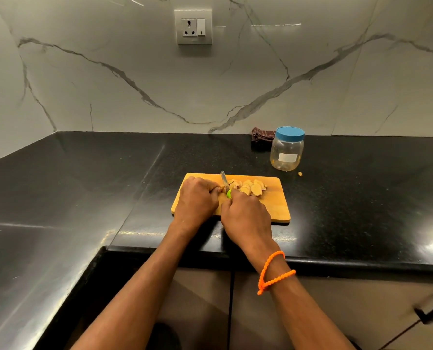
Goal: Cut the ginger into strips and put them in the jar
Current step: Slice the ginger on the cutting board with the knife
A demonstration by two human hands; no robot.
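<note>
On the black counter point(336, 198) sits a wooden cutting board point(273, 208), and both hands work close together at its left half. The right hand point(245, 218) is curled round the green handle of a small knife point(225, 184), whose blade points away toward the wall. The left hand point(197, 200) has its fingers bent down onto a piece of ginger just beside the blade; that piece is mostly hidden, so I cannot tell its shape. Cut ginger slices point(250, 188) lie in an overlapping row to the right of the knife. The clear jar point(287, 151) stands beyond the board's far right corner, its blue lid on, with a dark cloth point(262, 140) behind it
</note>
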